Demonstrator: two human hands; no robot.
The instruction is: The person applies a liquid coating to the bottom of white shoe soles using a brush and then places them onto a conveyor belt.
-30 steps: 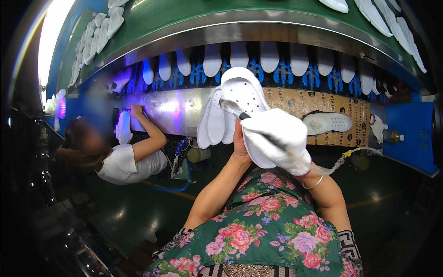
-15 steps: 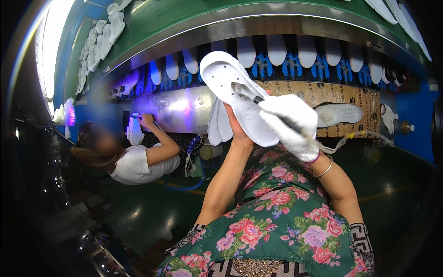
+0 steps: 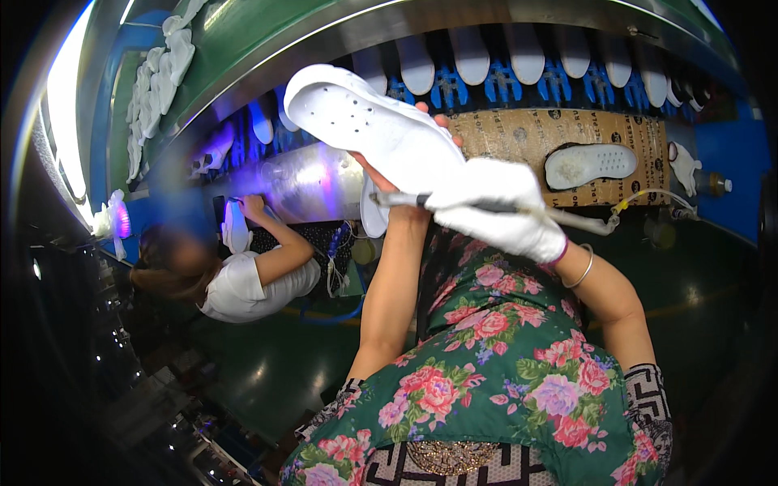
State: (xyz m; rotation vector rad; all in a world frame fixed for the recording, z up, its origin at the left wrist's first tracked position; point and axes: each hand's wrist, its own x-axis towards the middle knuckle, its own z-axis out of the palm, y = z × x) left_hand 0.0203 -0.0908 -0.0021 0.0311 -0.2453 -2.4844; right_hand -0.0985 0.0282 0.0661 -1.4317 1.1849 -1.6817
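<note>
My bare left hand grips a white shoe sole from beneath, its fingertips curling over the far edge. Small holes dot the sole's far-left end, and its hollow side faces up. A second white sole hangs below, partly hidden behind my left wrist. In a white glove, my right hand closes round a slim glue brush fed by a hose. The brush head points left, in front of my left wrist and off the sole's inner surface; motion smears it a little.
Another perforated sole lies on a cardboard sheet at the right, near a white glove and a bottle. Beyond stand white shoe forms in blue clamps. At the left, a person handles a white piece.
The brush has left the sole's inner surface and swung down toward my left wrist. My left hand has carried the sole left and turned it flatter. The whole view has shifted slightly.
</note>
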